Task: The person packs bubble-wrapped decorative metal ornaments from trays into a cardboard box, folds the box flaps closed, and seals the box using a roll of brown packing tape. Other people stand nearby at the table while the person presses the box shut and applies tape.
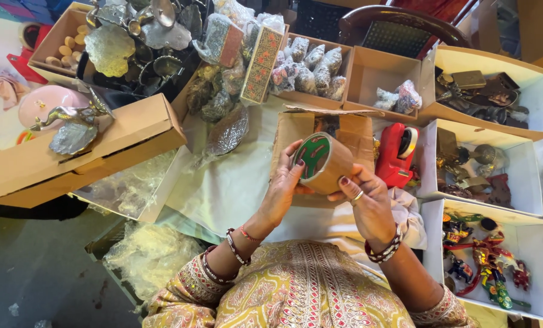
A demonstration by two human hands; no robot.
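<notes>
Both my hands hold a round brown box (326,161) with a green and red painted lid, tilted so the lid faces me. My left hand (285,186) grips its left side with fingers on the lid edge. My right hand (367,197) cups it from below and right, a ring on one finger. Bangles circle both wrists. The box hovers above an open cardboard carton (356,130) on a white-covered table (229,182).
A red tape dispenser (396,152) stands just right of the carton. White trays at right hold painted figurines (487,264) and metal trinkets (466,167). Boxes of wrapped items (311,70) and silver metalware (144,36) sit behind. A long cardboard box (71,155) lies left.
</notes>
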